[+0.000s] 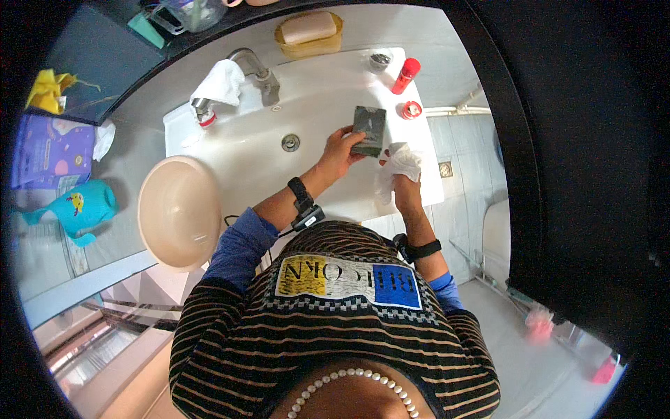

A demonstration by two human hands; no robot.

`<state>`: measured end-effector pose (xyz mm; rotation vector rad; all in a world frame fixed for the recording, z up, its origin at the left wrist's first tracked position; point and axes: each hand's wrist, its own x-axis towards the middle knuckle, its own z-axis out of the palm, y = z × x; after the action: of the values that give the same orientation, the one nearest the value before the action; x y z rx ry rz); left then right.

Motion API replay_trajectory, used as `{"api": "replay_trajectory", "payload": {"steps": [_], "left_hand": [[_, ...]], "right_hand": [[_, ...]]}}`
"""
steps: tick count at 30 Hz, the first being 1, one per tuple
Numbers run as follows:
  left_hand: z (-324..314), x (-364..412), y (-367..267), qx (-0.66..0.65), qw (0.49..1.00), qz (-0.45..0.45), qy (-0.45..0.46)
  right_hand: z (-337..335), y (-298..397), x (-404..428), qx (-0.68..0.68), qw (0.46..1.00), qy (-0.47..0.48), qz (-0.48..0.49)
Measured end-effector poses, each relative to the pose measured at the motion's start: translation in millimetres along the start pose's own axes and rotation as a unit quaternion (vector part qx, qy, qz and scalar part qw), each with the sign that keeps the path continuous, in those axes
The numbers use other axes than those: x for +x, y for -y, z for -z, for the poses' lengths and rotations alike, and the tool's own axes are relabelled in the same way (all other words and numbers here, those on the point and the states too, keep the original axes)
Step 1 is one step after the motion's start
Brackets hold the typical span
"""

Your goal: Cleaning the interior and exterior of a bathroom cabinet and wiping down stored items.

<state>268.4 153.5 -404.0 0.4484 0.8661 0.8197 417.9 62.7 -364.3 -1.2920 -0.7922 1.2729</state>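
My left hand (337,152) grips the lower left edge of a dark grey-green rectangular box (369,128), thumb on its upper face, over the right part of a white washbasin (246,162). A pale glare crosses the box, so I cannot tell what it is. Close to its right, my right hand (407,191) holds a crumpled white cloth (403,163) that covers most of the fingers. A small grey patch shows at the cloth's top edge. The cloth and the box look slightly apart.
A tap (268,86) stands at the back, near a draped white cloth (222,81). Soap (309,28) rests in a yellow dish (314,48). A red bottle (406,76) and small red round container (411,110) occupy the right rim. A beige plastic basin (179,212) stands left.
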Motion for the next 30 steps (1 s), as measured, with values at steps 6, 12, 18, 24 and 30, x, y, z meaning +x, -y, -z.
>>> {"api": "replay_trajectory", "payload": {"steps": [6,12,18,24,30], "left_hand": [[18.7,29.1,-56.3,-0.021,0.982,-0.147,-0.117],[10.4,71.1,-83.0,-0.006,0.975,-0.152,-0.163],[35.0,115.0,-84.6,0.031,0.977,-0.147,-0.153],[44.7,156.4,-75.5,0.256,0.929,-0.137,-0.229],[53.6,153.2,-68.7,0.338,0.877,-0.192,-0.284]], "right_hand": [[-42.8,-29.1,96.3,0.103,0.99,0.096,-0.028],[-69.4,-96.3,193.9,0.175,0.983,0.019,-0.051],[-90.8,-31.7,188.2,0.183,0.976,0.103,0.057],[-79.1,-33.5,199.3,0.154,0.984,0.082,0.046],[-71.9,-43.3,203.9,0.138,0.988,0.064,0.035]]}}
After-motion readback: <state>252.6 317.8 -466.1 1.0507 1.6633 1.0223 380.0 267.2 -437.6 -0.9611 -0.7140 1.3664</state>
